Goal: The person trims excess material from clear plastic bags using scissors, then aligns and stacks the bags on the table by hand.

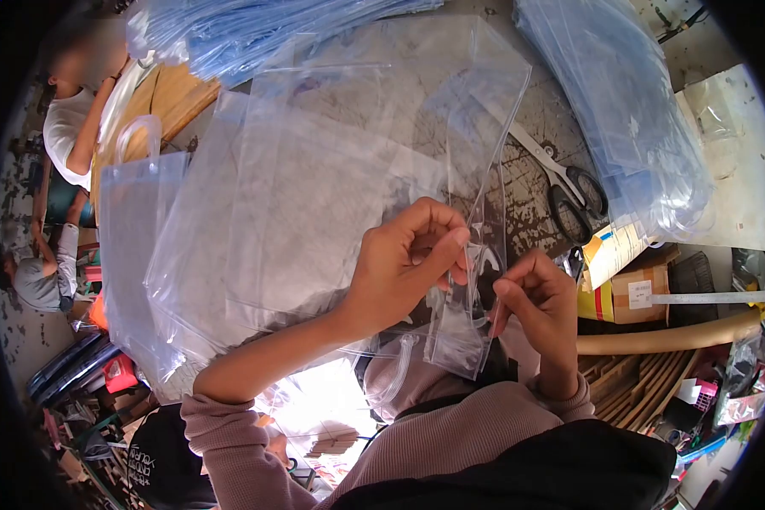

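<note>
A clear plastic bag (456,344) hangs over the table's near edge, its upper part lying across the tabletop. My left hand (410,262) is closed in a pinch at the bag's edge, thumb against forefinger. To its right, my right hand (542,308) pinches the same bag's side edge between thumb and fingers. A short gap separates the two hands. Beyond them lies a pair of black-handled scissors (568,189), with the blades partly under the clear plastic. More clear plastic bags (306,187) are spread flat to the left of my hands.
Piles of bluish plastic bags lie at the back (289,30) and the right (625,119). A bag with a loop handle (140,212) sits on the left. Cardboard boxes (640,293) and a rolled tan tube (671,338) stand right. Two other people are at far left.
</note>
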Available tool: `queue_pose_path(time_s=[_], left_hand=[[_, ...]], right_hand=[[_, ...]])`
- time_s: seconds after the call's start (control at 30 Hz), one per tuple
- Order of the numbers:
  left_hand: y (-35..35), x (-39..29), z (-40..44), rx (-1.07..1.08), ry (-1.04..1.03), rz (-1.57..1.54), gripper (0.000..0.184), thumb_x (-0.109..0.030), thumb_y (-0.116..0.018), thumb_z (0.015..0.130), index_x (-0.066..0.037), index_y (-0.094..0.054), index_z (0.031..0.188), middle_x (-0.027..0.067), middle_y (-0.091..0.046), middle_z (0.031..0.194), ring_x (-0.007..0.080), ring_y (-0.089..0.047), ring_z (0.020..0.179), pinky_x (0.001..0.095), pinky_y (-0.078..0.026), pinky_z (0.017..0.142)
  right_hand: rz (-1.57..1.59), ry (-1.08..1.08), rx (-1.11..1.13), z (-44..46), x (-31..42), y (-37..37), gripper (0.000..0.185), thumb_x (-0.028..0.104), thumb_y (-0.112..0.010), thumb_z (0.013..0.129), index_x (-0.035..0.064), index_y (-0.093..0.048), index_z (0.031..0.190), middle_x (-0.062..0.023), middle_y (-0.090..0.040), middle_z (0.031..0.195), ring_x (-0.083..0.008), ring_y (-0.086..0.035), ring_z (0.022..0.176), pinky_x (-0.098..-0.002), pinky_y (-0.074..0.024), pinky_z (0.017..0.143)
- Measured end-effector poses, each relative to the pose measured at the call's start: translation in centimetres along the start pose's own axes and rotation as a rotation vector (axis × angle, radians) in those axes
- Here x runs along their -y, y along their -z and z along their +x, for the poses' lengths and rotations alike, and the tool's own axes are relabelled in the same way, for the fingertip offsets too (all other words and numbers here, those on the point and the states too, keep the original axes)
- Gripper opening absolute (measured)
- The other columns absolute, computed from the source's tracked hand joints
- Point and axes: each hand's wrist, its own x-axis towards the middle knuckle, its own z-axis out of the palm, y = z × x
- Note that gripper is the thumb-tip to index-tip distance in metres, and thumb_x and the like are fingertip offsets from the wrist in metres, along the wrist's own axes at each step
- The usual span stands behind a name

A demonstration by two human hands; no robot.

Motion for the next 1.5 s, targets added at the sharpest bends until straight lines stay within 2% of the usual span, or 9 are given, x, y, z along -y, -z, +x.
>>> queue_pose_path(time_s=[0.23,0.43,0.53,0.7,0.77,0.9,1.07,1.33,1.5], left_hand=[[0.0,-0.1,0.0,-0.014,0.002,-0.009,0.013,-0.012,-0.054,0.094,0.000,-0.053,0.099,0.0040,-0.061,0.077,0.0083,-0.062,0.068,0.0206,-0.049,0.057],[1.2,-1.2,0.2,-0.006,0.006,-0.051,0.013,-0.009,-0.055,0.092,0.000,-0.054,0.101,0.0083,-0.059,0.094,0.0117,-0.061,0.088,0.0245,-0.051,0.074],[3.2,-5.0,-0.1,0.048,-0.058,0.461,0.024,-0.009,-0.054,0.092,-0.002,-0.053,0.115,0.0056,-0.054,0.111,0.0155,-0.051,0.112,0.0304,-0.041,0.094],[7.5,-6.3,1.2,-0.251,-0.388,1.137,0.030,-0.020,-0.056,0.090,0.000,-0.056,0.113,0.0189,-0.052,0.112,0.0359,-0.055,0.099,0.0378,-0.044,0.084],[9.4,-6.0,1.4,-0.435,-0.295,1.243,0.033,-0.021,-0.055,0.091,0.003,-0.056,0.114,0.0209,-0.052,0.116,0.0357,-0.055,0.102,0.0379,-0.045,0.082],[11.1,-6.6,1.1,-0.501,-0.298,1.367,0.035,-0.021,-0.053,0.092,0.006,-0.056,0.114,0.0202,-0.059,0.103,0.0331,-0.062,0.091,0.0368,-0.048,0.077],[11.2,-9.3,0.6,-0.178,0.267,0.963,0.027,-0.007,-0.046,0.091,0.005,-0.041,0.115,0.0145,-0.064,0.073,0.0202,-0.067,0.068,0.0284,-0.056,0.058],[8.5,-10.3,0.3,0.335,0.259,0.588,0.030,-0.003,-0.057,0.087,-0.005,-0.033,0.106,0.0105,-0.064,0.074,0.0172,-0.067,0.063,0.0253,-0.051,0.052],[6.4,-9.0,0.1,0.369,0.042,0.766,0.039,-0.011,-0.068,0.082,-0.006,-0.034,0.100,0.0068,-0.063,0.071,0.0124,-0.061,0.058,0.0228,-0.045,0.049]], right_hand=[[-0.036,0.429,-0.098,0.2,-1.0,-1.5,0.033,0.000,-0.066,0.081,-0.0011,-0.046,0.108,-0.0095,-0.060,0.088,-0.0115,-0.062,0.072,-0.0206,-0.0495,0.059],[-0.255,0.239,-0.171,-0.2,0.0,-1.1,0.056,-0.008,-0.060,0.080,0.0005,-0.036,0.130,-0.0067,-0.055,0.092,-0.0131,-0.060,0.086,-0.0234,-0.0514,0.067],[-0.293,0.351,-0.290,0.7,1.0,1.8,0.044,-0.008,-0.054,0.084,0.0020,-0.044,0.125,-0.0072,-0.057,0.098,-0.0116,-0.059,0.086,-0.0242,-0.0518,0.070],[-0.526,0.307,-0.462,0.8,2.0,3.3,0.033,-0.005,-0.055,0.085,0.0013,-0.055,0.117,-0.0105,-0.057,0.105,-0.0176,-0.060,0.091,-0.0282,-0.0509,0.078],[-1.258,0.584,-0.576,0.8,2.8,1.9,0.036,-0.001,-0.062,0.081,0.0034,-0.058,0.116,-0.0146,-0.054,0.115,-0.0273,-0.057,0.102,-0.0359,-0.0475,0.087],[-0.983,0.492,-0.162,0.0,3.6,-0.4,0.039,0.006,-0.067,0.078,0.0072,-0.059,0.116,-0.0190,-0.043,0.133,-0.0380,-0.044,0.122,-0.0430,-0.0426,0.095],[-0.887,0.493,0.152,1.9,1.4,-2.3,0.039,0.010,-0.069,0.079,0.0066,-0.058,0.116,-0.0201,-0.044,0.132,-0.0425,-0.038,0.128,-0.0462,-0.0397,0.099],[-0.862,0.537,0.180,2.9,2.1,-2.8,0.042,0.016,-0.070,0.080,0.0051,-0.055,0.118,-0.0175,-0.050,0.128,-0.0389,-0.043,0.125,-0.0449,-0.0408,0.098],[-0.196,0.321,0.359,3.4,1.0,-5.2,0.037,0.012,-0.069,0.081,-0.0004,-0.054,0.113,-0.0126,-0.058,0.114,-0.0245,-0.059,0.104,-0.0337,-0.0456,0.093]])
